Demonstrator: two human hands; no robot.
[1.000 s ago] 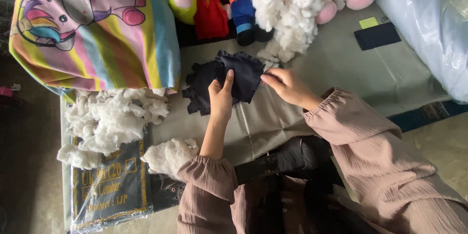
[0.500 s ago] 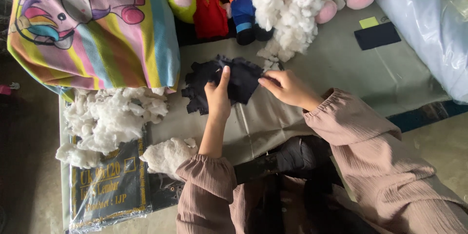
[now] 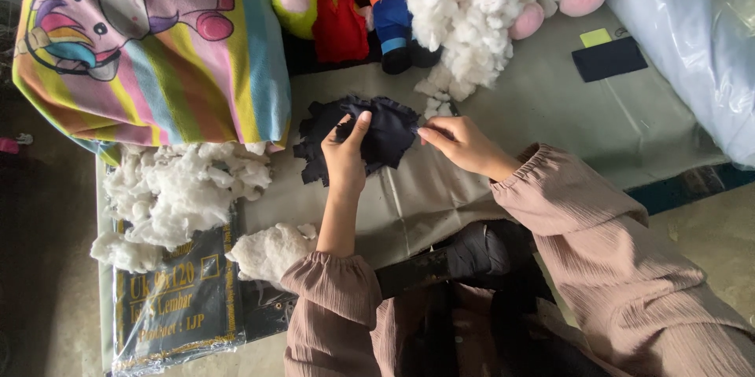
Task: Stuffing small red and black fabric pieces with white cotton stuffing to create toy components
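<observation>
Both hands are gripping the flat dark fabric piece [image 3: 370,137]: left hand [image 3: 346,158] pinching its middle, right hand [image 3: 460,143] pinching its edge; white stuffing [image 3: 177,188] is lying unused on the table [image 3: 550,110].

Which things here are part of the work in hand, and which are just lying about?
In hand: left hand; right hand; dark fabric piece.

Lying about: white stuffing pile; striped cartoon pillow; plush toys; dark flat rectangle; plastic-wrapped packet.

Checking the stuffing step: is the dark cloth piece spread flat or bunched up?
Bunched up: the dark cloth piece is crumpled, gripped by the left hand and right hand.
</observation>
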